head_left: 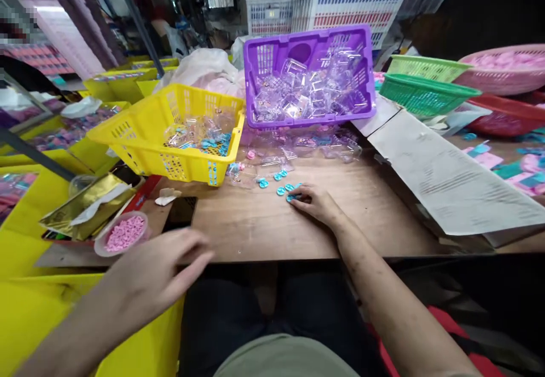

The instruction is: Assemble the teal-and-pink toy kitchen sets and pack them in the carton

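Observation:
My right hand [317, 204] rests low over the wooden table, thumb and fingers closed at the edge of a small blue plastic disc [290, 198]. More such discs lie just beyond the fingertips, among them one loose blue disc [264, 183] farther left. Slightly blurred, my left hand [170, 263] hovers near the table's front edge, its thumb apart from the curled fingers and nothing visible in it. Close by it stands a round tub of small pink pieces [145, 235]. Clear plastic cases [272, 164] lie on the table behind the discs.
A purple basket [309, 118] of clear cases leans at the back. Left of it sits a yellow basket [170, 164] holding cases and blue parts. A dark phone-like slab [182, 212] lies front left. On the right are a cardboard box [451, 167] and a green basket [426, 93].

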`<action>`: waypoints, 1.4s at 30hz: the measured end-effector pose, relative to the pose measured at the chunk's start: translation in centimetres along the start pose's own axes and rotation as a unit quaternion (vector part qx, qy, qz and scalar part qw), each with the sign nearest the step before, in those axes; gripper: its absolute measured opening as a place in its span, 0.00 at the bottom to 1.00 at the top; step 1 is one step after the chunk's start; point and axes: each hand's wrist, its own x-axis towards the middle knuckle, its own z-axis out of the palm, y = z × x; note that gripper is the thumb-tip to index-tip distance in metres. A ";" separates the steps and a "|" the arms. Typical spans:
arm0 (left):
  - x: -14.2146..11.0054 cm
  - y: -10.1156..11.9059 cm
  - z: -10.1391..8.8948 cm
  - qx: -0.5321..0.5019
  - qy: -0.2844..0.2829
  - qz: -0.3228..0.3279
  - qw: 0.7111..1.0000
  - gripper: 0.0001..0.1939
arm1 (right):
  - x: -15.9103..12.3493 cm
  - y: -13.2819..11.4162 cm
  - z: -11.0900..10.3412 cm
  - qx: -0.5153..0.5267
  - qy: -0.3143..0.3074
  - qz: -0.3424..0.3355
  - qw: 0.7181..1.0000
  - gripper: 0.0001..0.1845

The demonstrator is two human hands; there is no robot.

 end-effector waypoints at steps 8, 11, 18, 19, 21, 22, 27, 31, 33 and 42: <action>22.3 6.4 13.1 0.226 -0.002 -0.019 0.974 0.19 | 0.0 1.1 0.7 0.043 0.024 -0.013 0.999 0.19; 23.0 5.6 14.4 0.248 0.004 -0.002 0.969 0.20 | 0.1 1.2 0.9 0.039 0.030 -0.017 0.999 0.18; 22.1 3.2 14.3 0.139 0.049 0.092 0.985 0.12 | 0.3 1.0 1.0 0.037 0.022 -0.006 0.999 0.15; 22.1 3.0 14.7 0.080 0.051 0.119 0.988 0.10 | 0.3 1.0 0.9 0.040 0.021 -0.003 0.999 0.19; 22.2 2.6 15.8 -0.032 0.045 0.172 0.984 0.07 | 0.2 0.9 0.9 0.052 0.028 0.010 0.998 0.31; 22.3 2.4 16.4 -0.074 0.042 0.192 0.978 0.06 | 0.2 0.8 0.9 0.064 0.033 0.021 0.997 0.37; 22.3 1.9 18.8 -0.136 0.060 0.224 0.963 0.06 | 0.3 1.1 1.1 0.137 0.052 0.049 0.988 0.51; 22.5 1.7 19.3 -0.139 0.065 0.254 0.955 0.05 | 0.5 1.6 1.4 0.132 0.054 0.052 0.988 0.55; 22.6 1.6 19.5 -0.135 0.063 0.271 0.951 0.04 | 0.5 1.8 1.4 0.127 0.053 0.055 0.989 0.56; 22.5 1.6 20.2 -0.098 0.072 0.310 0.943 0.07 | 0.3 1.9 1.5 0.140 0.062 0.051 0.987 0.57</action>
